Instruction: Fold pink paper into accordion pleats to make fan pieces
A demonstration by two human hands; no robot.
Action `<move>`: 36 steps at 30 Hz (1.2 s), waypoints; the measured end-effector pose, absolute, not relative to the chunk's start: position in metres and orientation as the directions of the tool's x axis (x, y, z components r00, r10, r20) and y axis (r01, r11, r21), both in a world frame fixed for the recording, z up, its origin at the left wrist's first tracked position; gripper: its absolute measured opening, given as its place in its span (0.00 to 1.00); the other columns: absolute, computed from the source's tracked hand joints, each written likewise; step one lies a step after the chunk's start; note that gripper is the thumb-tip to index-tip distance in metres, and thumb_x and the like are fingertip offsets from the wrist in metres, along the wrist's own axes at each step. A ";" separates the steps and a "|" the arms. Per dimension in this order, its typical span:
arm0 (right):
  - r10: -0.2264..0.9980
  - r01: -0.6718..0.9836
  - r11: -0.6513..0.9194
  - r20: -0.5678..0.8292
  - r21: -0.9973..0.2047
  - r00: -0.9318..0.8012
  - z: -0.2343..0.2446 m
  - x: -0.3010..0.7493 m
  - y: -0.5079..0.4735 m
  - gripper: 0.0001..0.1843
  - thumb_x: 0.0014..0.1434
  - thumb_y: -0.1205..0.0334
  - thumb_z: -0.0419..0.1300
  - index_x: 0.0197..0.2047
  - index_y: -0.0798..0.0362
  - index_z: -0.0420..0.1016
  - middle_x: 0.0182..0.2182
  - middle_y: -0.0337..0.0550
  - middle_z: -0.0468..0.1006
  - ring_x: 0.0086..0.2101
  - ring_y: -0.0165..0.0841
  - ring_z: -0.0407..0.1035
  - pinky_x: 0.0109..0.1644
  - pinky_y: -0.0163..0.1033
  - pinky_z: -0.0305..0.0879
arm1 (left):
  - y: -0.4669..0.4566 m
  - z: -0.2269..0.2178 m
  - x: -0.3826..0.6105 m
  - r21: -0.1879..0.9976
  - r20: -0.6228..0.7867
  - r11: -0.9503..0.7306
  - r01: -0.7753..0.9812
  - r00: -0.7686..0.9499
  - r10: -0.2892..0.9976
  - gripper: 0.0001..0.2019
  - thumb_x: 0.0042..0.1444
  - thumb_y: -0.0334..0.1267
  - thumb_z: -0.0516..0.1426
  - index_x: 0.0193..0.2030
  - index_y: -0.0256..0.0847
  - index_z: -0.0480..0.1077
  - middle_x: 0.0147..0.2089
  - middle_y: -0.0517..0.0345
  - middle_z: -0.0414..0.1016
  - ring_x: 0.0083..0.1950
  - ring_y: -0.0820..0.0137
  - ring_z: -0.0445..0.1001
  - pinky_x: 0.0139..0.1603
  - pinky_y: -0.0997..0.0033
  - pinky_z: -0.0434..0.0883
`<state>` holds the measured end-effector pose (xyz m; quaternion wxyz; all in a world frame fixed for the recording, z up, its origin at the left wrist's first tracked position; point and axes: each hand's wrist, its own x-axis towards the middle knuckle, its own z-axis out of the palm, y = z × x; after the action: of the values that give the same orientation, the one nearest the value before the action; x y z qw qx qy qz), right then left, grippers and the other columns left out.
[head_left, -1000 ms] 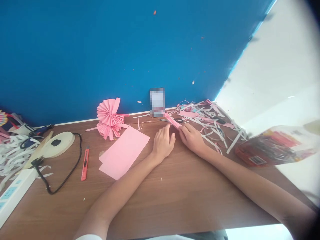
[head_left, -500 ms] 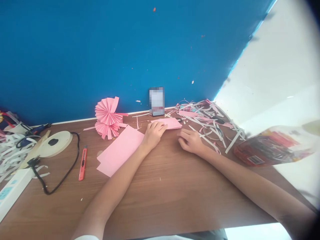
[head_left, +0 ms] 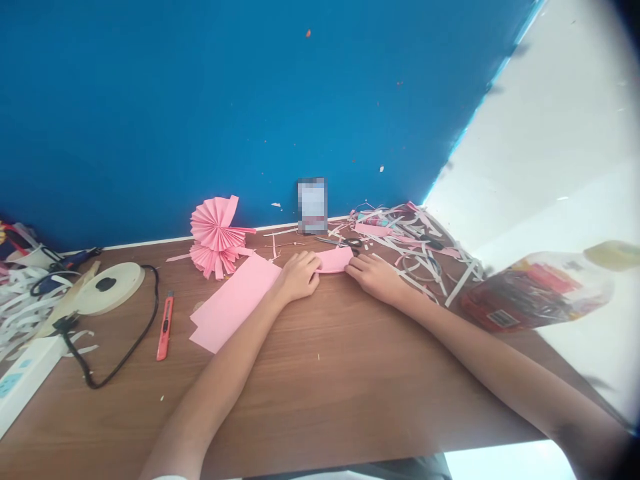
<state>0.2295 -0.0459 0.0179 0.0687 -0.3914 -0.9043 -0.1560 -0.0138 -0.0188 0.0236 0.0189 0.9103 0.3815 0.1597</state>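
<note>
A small folded pink paper piece (head_left: 334, 260) lies on the brown table (head_left: 320, 387) near the blue wall. My left hand (head_left: 299, 275) pinches its left end with curled fingers. At the right end my right hand (head_left: 373, 275) grips it, fingers bent over the edge. Left of my left hand lie flat pink paper sheets (head_left: 233, 303). Two pleated pink paper fans (head_left: 216, 235) rest behind them, against the wall.
Scissors (head_left: 347, 243) lie just behind the folded piece. A heap of paper strips (head_left: 420, 243) fills the right rear corner. A red utility knife (head_left: 163, 326), a tape roll (head_left: 106, 287), a black cable (head_left: 123, 357) and a power strip (head_left: 23, 380) sit left. A plastic bag (head_left: 535, 288) lies right.
The pink piece went from held up edge-on between both hands to lying flat. My left hand reached over it, then both hands closed on its two ends, nearer me.
</note>
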 end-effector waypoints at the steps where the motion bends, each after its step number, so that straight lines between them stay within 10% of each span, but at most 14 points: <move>1: 0.694 0.732 0.637 0.232 0.244 -0.681 0.021 0.228 -0.048 0.10 0.65 0.69 0.47 0.40 0.55 0.70 0.37 0.47 0.72 0.37 0.37 0.61 0.39 0.40 0.50 | -0.019 0.024 -0.014 0.140 0.277 -0.720 0.679 0.671 0.687 0.10 0.57 0.30 0.50 0.42 0.41 0.70 0.44 0.51 0.70 0.48 0.63 0.66 0.50 0.61 0.63; 8: 0.787 0.797 0.575 0.140 0.186 -0.601 0.034 0.227 -0.055 0.11 0.57 0.75 0.49 0.42 0.57 0.67 0.41 0.51 0.71 0.41 0.39 0.63 0.42 0.40 0.53 | -0.014 0.019 -0.015 0.225 0.291 -0.812 0.539 0.758 0.584 0.13 0.64 0.36 0.47 0.46 0.42 0.72 0.44 0.52 0.72 0.49 0.66 0.68 0.51 0.65 0.65; 15: 0.897 0.892 0.440 0.107 -0.102 -0.430 0.031 0.236 -0.044 0.09 0.65 0.68 0.46 0.42 0.53 0.67 0.39 0.46 0.74 0.41 0.35 0.66 0.38 0.36 0.55 | -0.006 0.015 -0.015 0.495 0.278 -0.646 0.581 0.599 0.751 0.08 0.64 0.36 0.49 0.46 0.42 0.68 0.45 0.55 0.73 0.48 0.68 0.71 0.50 0.68 0.67; 36: 0.768 0.793 0.606 0.302 -0.057 -0.565 0.016 0.231 -0.041 0.13 0.67 0.62 0.47 0.43 0.54 0.73 0.38 0.47 0.72 0.39 0.35 0.63 0.43 0.38 0.55 | -0.006 0.015 -0.015 0.386 0.304 -0.685 0.618 0.616 0.727 0.07 0.60 0.40 0.55 0.40 0.42 0.70 0.43 0.55 0.70 0.47 0.65 0.66 0.50 0.64 0.66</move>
<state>0.2313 -0.0410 0.0161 0.1493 -0.4418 -0.8836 -0.0427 -0.0155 -0.0058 0.0147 0.1223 0.8905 0.3775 0.2225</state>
